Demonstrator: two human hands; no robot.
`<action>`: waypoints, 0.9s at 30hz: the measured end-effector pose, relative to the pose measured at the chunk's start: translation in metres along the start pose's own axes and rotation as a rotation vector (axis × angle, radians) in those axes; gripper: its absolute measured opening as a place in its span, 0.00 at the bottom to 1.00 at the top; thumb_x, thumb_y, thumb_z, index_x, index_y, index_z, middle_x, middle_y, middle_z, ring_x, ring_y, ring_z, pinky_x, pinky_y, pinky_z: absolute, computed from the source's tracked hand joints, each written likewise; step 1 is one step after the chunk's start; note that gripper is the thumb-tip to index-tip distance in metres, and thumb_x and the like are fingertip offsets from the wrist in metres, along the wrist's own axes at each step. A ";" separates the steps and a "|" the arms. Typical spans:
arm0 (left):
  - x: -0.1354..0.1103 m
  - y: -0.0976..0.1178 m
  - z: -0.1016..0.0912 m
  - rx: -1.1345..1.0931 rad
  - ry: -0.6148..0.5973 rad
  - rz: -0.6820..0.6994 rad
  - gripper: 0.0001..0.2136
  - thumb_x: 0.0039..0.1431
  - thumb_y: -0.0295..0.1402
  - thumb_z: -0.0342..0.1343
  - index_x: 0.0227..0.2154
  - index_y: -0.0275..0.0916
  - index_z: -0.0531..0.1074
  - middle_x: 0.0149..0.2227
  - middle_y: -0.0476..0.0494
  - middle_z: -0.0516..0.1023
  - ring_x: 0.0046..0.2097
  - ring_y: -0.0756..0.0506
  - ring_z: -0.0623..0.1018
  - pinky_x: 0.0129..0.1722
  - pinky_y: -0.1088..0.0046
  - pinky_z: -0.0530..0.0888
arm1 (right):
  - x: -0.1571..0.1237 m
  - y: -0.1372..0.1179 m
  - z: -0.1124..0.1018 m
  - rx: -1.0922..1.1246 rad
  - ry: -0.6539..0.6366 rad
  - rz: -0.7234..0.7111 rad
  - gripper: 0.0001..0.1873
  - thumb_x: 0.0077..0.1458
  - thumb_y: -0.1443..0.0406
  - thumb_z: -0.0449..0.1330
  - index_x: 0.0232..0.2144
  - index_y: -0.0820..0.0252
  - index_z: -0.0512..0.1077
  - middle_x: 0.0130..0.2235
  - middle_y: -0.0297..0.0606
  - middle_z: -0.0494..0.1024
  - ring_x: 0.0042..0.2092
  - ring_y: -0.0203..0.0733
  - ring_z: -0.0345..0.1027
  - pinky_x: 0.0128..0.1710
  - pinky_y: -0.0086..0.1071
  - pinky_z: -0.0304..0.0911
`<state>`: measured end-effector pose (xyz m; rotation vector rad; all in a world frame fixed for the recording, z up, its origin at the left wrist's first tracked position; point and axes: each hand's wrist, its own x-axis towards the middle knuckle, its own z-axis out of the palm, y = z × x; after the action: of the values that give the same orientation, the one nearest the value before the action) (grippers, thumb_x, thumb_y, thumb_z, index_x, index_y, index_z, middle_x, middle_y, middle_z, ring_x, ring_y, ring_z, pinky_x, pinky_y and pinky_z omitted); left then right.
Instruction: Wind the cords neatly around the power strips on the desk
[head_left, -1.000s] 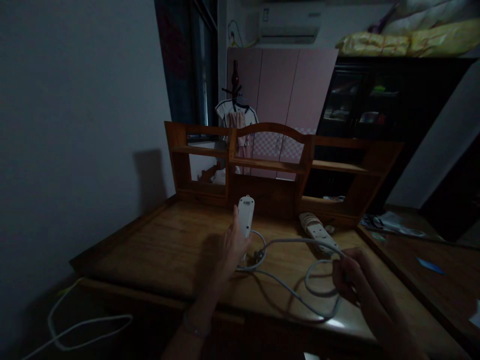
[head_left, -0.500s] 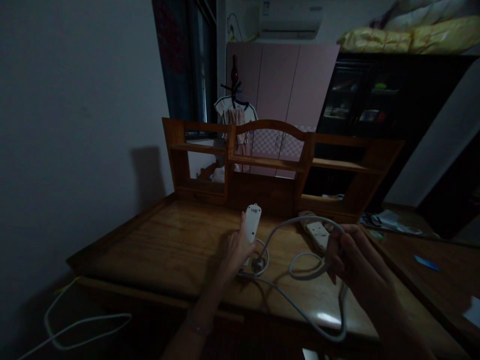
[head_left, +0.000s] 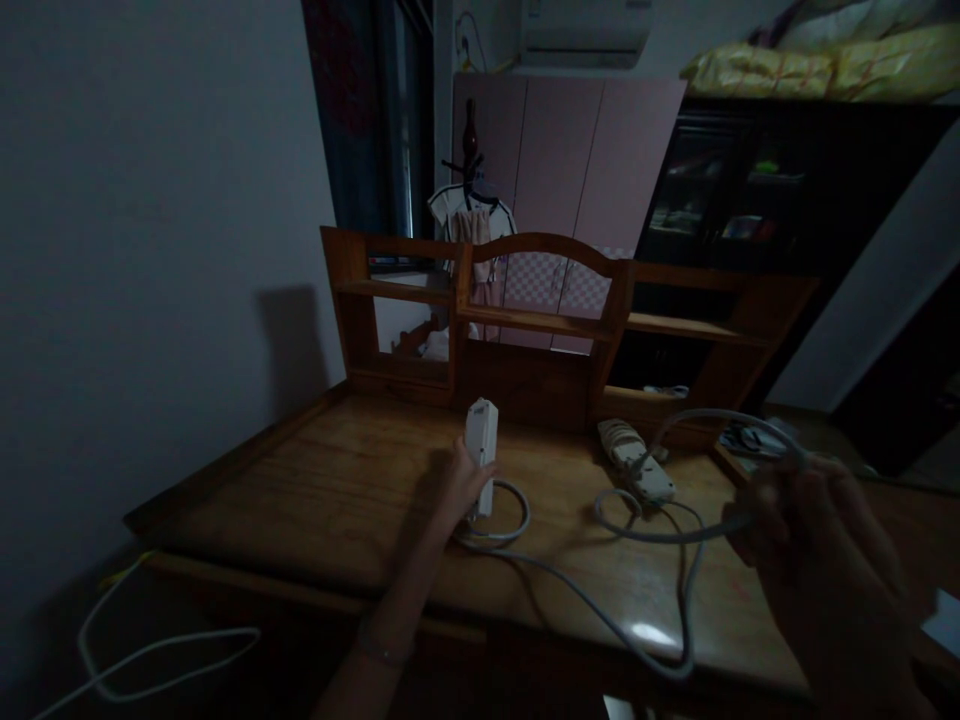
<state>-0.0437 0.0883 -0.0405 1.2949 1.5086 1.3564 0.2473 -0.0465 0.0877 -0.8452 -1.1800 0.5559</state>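
My left hand (head_left: 466,485) is wrapped round a white power strip (head_left: 482,440), holding it tilted up over the wooden desk. From its lower end a grey cable (head_left: 592,600) loops across the desk towards the right. My right hand (head_left: 814,535), raised above the desk's right side, is closed on a bend of that cable. One stretch arcs from this hand to a dark plug end near a second white power strip (head_left: 649,475). That strip lies on the desk with its own cord bundled at its far end. The fingers of my right hand are somewhat blurred.
A wooden shelf unit (head_left: 540,322) stands along the back of the desk (head_left: 337,480). To the left, a white cord (head_left: 172,637) hangs past the front edge beside the wall. Pink wardrobe doors (head_left: 559,160) and a coat stand (head_left: 470,140) are behind.
My right hand has moved right, drawing the cable and its plug end away from my left hand. The held power strip has shifted slightly left and turned, showing its side.
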 end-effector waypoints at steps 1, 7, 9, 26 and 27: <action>0.001 0.002 -0.003 -0.101 0.009 -0.025 0.31 0.47 0.38 0.65 0.54 0.36 0.62 0.49 0.35 0.76 0.46 0.40 0.78 0.42 0.70 0.72 | 0.000 0.003 0.001 0.031 -0.024 0.032 0.06 0.62 0.58 0.54 0.37 0.52 0.66 0.23 0.28 0.59 0.20 0.34 0.51 0.15 0.27 0.55; -0.009 0.025 -0.040 -0.655 -0.042 -0.047 0.26 0.60 0.54 0.45 0.50 0.37 0.66 0.45 0.37 0.77 0.37 0.44 0.80 0.33 0.69 0.77 | 0.003 0.023 0.010 0.143 -0.082 0.074 0.05 0.62 0.61 0.55 0.38 0.55 0.68 0.22 0.27 0.59 0.20 0.32 0.51 0.16 0.26 0.53; -0.016 0.028 -0.055 -0.859 -0.075 -0.048 0.26 0.63 0.54 0.42 0.49 0.38 0.68 0.46 0.37 0.77 0.42 0.43 0.80 0.36 0.68 0.78 | 0.005 0.026 0.015 0.177 -0.102 0.074 0.05 0.63 0.61 0.55 0.39 0.55 0.68 0.21 0.27 0.58 0.20 0.32 0.51 0.15 0.25 0.53; -0.105 0.026 -0.057 -1.232 -0.175 -0.083 0.27 0.60 0.48 0.54 0.60 0.46 0.63 0.56 0.37 0.73 0.46 0.38 0.80 0.32 0.71 0.81 | 0.040 0.086 0.110 0.038 -0.705 0.291 0.13 0.61 0.53 0.56 0.39 0.54 0.60 0.25 0.23 0.65 0.19 0.26 0.54 0.17 0.20 0.54; -0.109 0.025 -0.054 -1.210 -0.180 -0.074 0.28 0.58 0.47 0.57 0.60 0.44 0.64 0.55 0.36 0.74 0.44 0.38 0.80 0.28 0.73 0.80 | 0.045 0.094 0.120 0.030 -0.743 0.325 0.15 0.59 0.53 0.57 0.39 0.54 0.60 0.24 0.23 0.65 0.19 0.26 0.54 0.17 0.20 0.54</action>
<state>-0.0641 -0.0326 -0.0174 0.5249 0.3801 1.6098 0.1516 0.0755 0.0541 -0.8331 -1.7053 1.2205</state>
